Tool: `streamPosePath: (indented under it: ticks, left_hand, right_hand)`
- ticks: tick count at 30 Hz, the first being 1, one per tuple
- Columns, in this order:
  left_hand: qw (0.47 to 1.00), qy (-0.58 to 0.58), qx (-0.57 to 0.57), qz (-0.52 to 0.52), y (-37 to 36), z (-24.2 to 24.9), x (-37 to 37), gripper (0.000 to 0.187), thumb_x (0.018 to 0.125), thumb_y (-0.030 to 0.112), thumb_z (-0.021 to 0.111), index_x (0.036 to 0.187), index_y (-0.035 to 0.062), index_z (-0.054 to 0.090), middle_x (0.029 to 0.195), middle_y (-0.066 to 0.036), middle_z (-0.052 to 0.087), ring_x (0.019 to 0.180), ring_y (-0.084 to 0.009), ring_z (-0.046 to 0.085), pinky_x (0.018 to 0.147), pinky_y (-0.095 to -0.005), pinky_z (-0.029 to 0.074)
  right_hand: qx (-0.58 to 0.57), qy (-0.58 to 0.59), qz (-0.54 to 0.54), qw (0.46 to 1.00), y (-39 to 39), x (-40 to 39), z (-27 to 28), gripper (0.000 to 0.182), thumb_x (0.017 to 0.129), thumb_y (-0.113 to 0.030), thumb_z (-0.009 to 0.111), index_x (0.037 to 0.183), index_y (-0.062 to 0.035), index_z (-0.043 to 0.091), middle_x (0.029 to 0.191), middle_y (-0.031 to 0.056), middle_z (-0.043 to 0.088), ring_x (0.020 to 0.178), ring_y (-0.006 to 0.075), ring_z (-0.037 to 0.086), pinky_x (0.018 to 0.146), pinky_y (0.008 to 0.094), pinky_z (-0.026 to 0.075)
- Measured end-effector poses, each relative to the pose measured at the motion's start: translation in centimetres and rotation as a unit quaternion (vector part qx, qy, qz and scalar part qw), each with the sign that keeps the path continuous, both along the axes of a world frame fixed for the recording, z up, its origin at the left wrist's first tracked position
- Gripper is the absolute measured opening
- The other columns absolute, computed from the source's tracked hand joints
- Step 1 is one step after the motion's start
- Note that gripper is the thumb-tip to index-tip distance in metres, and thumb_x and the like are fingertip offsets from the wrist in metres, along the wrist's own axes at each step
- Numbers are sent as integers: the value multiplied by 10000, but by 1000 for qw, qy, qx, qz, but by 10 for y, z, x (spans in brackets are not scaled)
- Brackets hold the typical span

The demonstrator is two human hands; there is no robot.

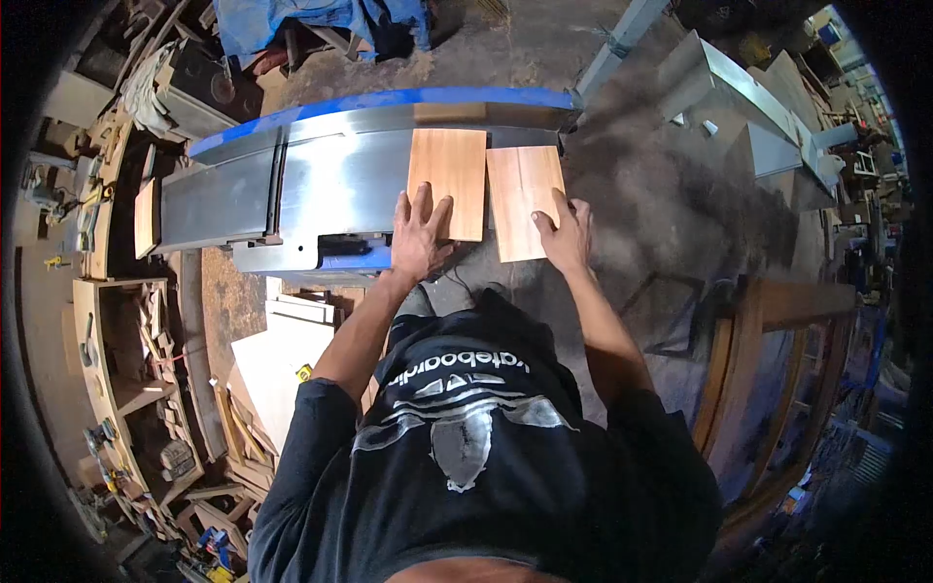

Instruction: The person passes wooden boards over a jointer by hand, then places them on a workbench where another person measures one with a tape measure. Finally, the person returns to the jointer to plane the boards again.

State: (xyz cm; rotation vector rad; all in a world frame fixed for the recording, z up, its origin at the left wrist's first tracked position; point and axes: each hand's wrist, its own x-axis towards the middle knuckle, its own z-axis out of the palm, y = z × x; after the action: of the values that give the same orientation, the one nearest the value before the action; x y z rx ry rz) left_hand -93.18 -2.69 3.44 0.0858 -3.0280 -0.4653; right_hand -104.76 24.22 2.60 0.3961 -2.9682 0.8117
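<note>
A: Beneath the left fingers (422,203)?
B: A wooden board (457,175), over the metal desk (340,185).
A: At the right fingers (561,204)?
B: A second board (515,199), just beside the first; beyond all fingers, a blue-topped fence (360,115).

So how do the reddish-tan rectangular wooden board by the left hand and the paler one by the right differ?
The reddish-tan board sits nearly square to the blue-topped metal fence; the paler board is slightly turned. The reddish-tan board lies farther from the person, the paler board nearer. Both are flat, rectangular and similar in size.
</note>
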Motion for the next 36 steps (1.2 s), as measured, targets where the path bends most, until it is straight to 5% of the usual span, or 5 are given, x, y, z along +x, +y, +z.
streamPosePath:
  ticks: [8,17,19,25,36]
  left_hand:
    - [999,17,-29,-37,2,7,-19,750,773,440,788,1411,159,512,1521,-236,366,1478,-341,250,1198,-616,177]
    - [997,70,11,-8,9,3,-25,752,708,478,838,1317,128,566,1437,-216,415,1381,-385,354,1173,-615,218]
    - [999,36,-16,0,10,-8,-29,776,711,580,800,1326,171,559,1473,-178,352,1366,-542,251,1152,-658,212]
    - [998,36,-22,44,21,-9,-29,832,665,572,838,1334,185,532,1509,-169,281,1349,-630,179,1101,-734,227]
    - [996,56,-48,57,29,-6,-30,911,652,667,782,1338,140,496,1453,-209,334,1332,-595,222,1058,-725,259]
  right_hand:
    - [4,42,-51,998,-43,-22,1,544,882,-410,708,1342,-150,578,1190,196,484,1143,401,471,899,521,468]
    - [24,58,-62,996,-52,-33,-5,479,905,-410,683,1305,-162,592,1200,182,481,1152,390,467,847,524,501]
    - [25,56,-67,996,-55,-32,-2,470,907,-410,681,1296,-161,595,1202,181,481,1153,389,467,848,523,503]
    - [23,49,-70,996,-54,-31,4,441,918,-407,667,1277,-161,601,1206,177,486,1157,381,471,860,513,510]
    - [41,38,-80,995,-56,-30,8,424,923,-388,657,1281,-168,600,1211,175,503,1149,374,478,854,509,513]
